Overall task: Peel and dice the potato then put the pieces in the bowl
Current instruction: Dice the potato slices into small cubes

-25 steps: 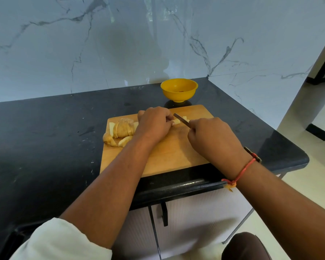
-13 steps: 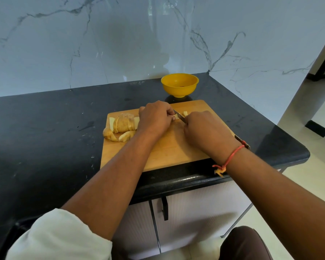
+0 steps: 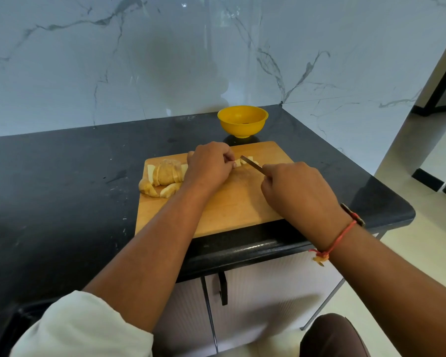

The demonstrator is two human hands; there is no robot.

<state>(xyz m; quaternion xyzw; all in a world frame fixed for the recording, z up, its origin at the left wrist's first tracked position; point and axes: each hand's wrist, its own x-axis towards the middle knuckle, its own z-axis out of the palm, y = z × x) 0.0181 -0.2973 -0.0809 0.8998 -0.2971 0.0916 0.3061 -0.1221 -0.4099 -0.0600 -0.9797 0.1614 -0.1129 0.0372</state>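
You are dicing. Your left hand (image 3: 209,168) curls over a pale potato strip (image 3: 238,164) mid-frame on the cutting board (image 3: 242,207), its fingertips pinching the strip. Your right hand (image 3: 298,193) is closed round the knife (image 3: 251,164), whose blade sits just right of those fingertips. Tuck the fingertips behind the knuckles, cut straight down in even steps, and feed the strip toward the blade. More potato slices (image 3: 165,176) wait at the board's left edge. The yellow bowl (image 3: 242,127) stands on the dark surface (image 3: 62,189) just above the board.

Wooden board (image 3: 232,207); glossy plastic bowl (image 3: 242,124)
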